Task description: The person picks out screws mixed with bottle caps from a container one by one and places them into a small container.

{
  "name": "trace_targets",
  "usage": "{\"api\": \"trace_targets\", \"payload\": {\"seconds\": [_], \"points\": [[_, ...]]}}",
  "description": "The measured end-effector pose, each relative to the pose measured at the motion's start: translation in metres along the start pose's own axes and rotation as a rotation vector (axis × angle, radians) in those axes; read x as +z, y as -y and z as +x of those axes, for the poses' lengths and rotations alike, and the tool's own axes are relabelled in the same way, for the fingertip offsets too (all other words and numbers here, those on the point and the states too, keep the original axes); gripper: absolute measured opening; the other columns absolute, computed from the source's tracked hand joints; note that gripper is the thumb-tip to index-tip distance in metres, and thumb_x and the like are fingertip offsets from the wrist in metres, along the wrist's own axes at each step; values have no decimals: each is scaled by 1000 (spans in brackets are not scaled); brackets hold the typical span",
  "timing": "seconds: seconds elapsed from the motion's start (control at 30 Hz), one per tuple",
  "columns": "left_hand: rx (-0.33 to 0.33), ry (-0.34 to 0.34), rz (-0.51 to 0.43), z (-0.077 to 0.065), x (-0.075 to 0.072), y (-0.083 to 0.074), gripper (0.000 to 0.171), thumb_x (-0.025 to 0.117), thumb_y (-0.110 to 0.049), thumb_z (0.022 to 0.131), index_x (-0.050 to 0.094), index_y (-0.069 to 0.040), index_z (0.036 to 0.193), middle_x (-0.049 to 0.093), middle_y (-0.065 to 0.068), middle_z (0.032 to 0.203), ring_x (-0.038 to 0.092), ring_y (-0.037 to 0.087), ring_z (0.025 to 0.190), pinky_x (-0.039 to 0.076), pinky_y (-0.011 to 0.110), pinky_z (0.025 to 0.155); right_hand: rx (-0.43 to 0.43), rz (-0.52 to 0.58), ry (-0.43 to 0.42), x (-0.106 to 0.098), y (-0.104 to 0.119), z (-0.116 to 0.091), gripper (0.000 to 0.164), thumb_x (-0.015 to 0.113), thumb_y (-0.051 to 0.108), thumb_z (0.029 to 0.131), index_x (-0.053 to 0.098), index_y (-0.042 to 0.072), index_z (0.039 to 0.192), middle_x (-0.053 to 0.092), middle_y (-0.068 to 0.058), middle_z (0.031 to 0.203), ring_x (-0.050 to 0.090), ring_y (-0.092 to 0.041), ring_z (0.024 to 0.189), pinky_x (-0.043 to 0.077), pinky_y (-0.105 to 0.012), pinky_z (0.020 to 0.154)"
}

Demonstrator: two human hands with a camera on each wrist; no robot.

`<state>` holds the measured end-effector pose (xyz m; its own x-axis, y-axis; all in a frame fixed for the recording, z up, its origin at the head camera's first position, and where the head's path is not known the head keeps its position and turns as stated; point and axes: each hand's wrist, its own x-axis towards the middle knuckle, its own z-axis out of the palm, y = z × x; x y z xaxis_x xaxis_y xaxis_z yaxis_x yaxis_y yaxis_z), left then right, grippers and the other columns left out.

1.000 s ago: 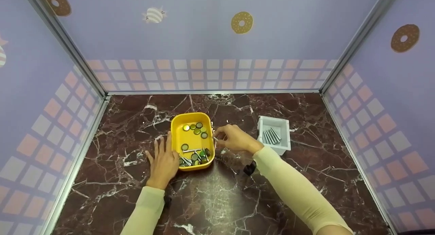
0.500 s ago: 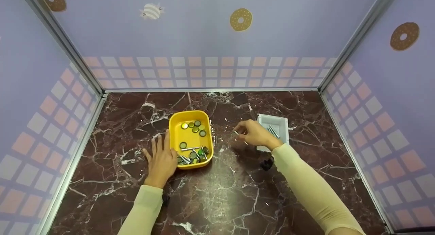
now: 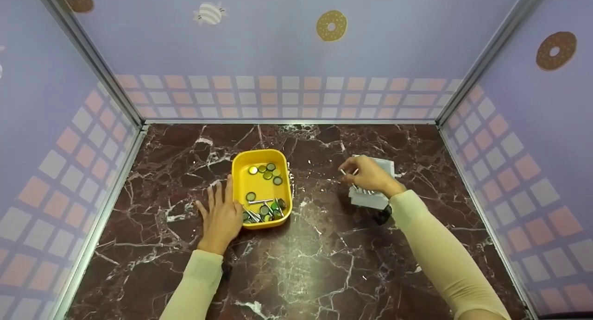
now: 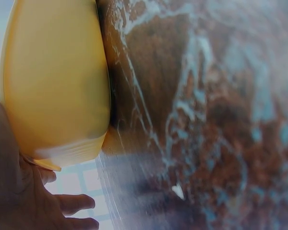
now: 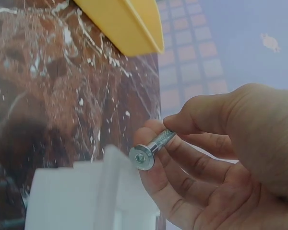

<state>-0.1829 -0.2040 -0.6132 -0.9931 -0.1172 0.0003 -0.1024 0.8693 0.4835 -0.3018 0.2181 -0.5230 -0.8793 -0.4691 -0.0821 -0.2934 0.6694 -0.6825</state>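
Observation:
My right hand [image 3: 369, 175] pinches a silver bolt [image 5: 156, 147] between thumb and fingers. Its round flat head with a hex socket faces the camera in the right wrist view. The hand is above the white bin [image 3: 369, 200], hiding much of it; several bolts show in part below the fingers. My left hand [image 3: 219, 223] rests with straight, spread fingers against the left side of the yellow bin [image 3: 261, 185]. Inside that bin lie several round bottle caps [image 3: 250, 197] and several silver bolts [image 3: 261, 201], mostly gathered at the near end.
Dark red marbled tabletop [image 3: 319, 246] lies under both bins, with a strip of it between them. Patterned lilac walls [image 3: 278, 42] enclose the back and both sides. Metal rails run along the wall edges.
My right hand has moved right, from beside the yellow bin to over the white bin, with the bolt in its fingers. The left hand has stayed against the yellow bin.

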Motion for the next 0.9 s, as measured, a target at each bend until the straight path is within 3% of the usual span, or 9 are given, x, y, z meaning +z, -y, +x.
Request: {"api": "trace_targets", "payload": {"seconds": [0.5,0.67,0.9], "points": [[2,-5,3,1,0,0,75,38,-27,120,11,-20,190,20,30,193,9,58,181,-3,91,138,104,-9,-53,-24,-21,-6,33,77,3,104,80,-5,136,87,-25,110,85,-40,89,57,-21,65],[1,-5,-5,1,-1,-1,76,38,-27,120,11,-20,190,20,31,193,9,58,181,-4,90,139,102,-18,-74,-26,-26,-6,34,76,2,103,79,-7,135,87,-26,109,85,-39,90,58,-19,67],[-8,5,-5,0,-2,-2,75,38,-27,120,10,-21,190,19,30,193,8,58,182,-5,89,139,140,-11,-87,-31,-32,-7,34,75,3,102,79,-5,135,87,-26,110,77,-16,73,58,-21,64]]}}
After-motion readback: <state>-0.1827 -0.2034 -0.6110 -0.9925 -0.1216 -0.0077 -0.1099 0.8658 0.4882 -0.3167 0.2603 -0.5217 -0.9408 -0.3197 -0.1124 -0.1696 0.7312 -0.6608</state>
